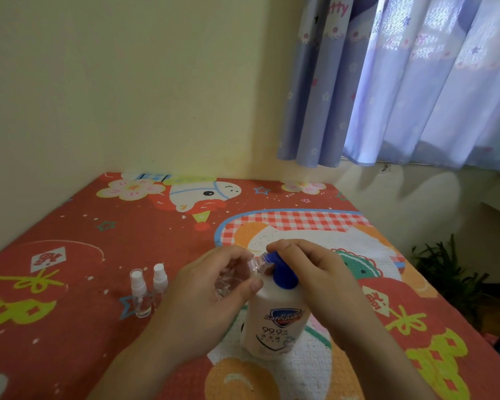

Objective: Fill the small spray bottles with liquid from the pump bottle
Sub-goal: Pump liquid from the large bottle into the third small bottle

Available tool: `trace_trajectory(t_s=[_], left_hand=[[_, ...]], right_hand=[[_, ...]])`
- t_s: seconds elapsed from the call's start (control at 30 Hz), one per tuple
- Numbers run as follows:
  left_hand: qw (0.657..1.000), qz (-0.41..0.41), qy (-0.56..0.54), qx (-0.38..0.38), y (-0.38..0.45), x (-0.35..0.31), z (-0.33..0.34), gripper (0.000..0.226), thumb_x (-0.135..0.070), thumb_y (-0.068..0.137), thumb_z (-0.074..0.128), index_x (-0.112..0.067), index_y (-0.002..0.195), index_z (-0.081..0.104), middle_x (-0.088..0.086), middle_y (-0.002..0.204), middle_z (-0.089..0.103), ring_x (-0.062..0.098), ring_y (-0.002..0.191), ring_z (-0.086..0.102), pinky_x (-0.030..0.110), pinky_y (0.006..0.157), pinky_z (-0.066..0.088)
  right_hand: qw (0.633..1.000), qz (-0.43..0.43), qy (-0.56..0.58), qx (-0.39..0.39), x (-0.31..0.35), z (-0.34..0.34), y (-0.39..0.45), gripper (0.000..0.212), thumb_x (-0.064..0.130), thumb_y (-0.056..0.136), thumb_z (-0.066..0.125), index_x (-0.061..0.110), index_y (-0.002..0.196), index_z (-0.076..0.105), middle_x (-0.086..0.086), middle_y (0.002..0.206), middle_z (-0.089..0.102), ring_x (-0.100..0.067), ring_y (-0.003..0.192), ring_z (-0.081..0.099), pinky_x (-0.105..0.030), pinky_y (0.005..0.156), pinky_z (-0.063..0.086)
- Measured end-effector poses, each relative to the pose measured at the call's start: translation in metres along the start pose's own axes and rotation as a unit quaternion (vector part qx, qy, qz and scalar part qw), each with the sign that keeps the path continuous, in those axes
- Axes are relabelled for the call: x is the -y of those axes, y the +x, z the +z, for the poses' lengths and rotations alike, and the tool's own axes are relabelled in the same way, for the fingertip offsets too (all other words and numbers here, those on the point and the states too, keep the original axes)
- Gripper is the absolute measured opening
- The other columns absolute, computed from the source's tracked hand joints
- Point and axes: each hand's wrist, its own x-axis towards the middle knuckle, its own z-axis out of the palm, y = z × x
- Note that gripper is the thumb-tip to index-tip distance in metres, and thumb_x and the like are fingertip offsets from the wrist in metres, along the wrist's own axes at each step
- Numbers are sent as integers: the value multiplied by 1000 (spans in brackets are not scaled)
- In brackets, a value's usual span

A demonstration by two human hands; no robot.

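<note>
Three small clear plastic spray bottles show: two capped ones [145,290] stand side by side on the counter [70,284], and an uncapped bottle [237,277] is clamped in the left hand's [205,301] fingers, tilted, its mouth at the spout. One white pump bottle with blue pump head [274,321] stands upright; the right hand's [315,272] fingers press its pump. A red cartoon-print cloth covers the counter, beside a cream wall [127,82] and lilac curtains [401,82].

L hand [202,301] | R hand [315,272] | forearms bare, prob. no sleeves
</note>
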Motion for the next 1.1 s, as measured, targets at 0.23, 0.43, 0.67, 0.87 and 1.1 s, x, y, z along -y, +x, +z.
trace_trajectory(t_s=[0.23,0.43,0.67,0.87,1.1], left_hand=[[1000,12,-18,-10,-1,-5,3,27,-52,86,61,-44,111,63,-22,108,69,0,104,65,35,88,56],[1000,13,-15,-14,-1,-2,4,24,-51,89,62,-44,112,62,-21,109,69,2,104,66,37,87,57],[1000,11,-10,-14,-1,-2,5,29,-52,86,62,-43,114,63,-21,109,68,2,104,66,36,87,57],[1000,7,-2,-17,-1,-2,4,30,-50,85,64,-43,114,62,-24,109,67,-1,104,65,34,88,56],[1000,-3,13,-18,-2,-1,3,39,-62,77,58,-45,111,61,-31,109,62,-7,105,61,29,90,54]], right_hand=[[999,39,27,-5,0,4,0,48,55,93,44,23,85,78,-1,85,77,-21,83,71,-39,85,55],[999,41,33,-6,1,3,-1,46,55,93,45,26,85,79,3,84,77,-15,80,71,-37,85,55],[998,52,24,2,0,1,0,49,56,92,47,18,86,78,-2,85,77,-21,82,71,-37,82,57],[999,43,18,1,0,0,-1,45,51,93,50,15,87,77,-3,86,76,-21,81,70,-41,83,57],[1000,14,10,4,-1,-1,-2,29,39,96,52,24,86,75,10,83,75,-10,78,68,-30,74,58]])
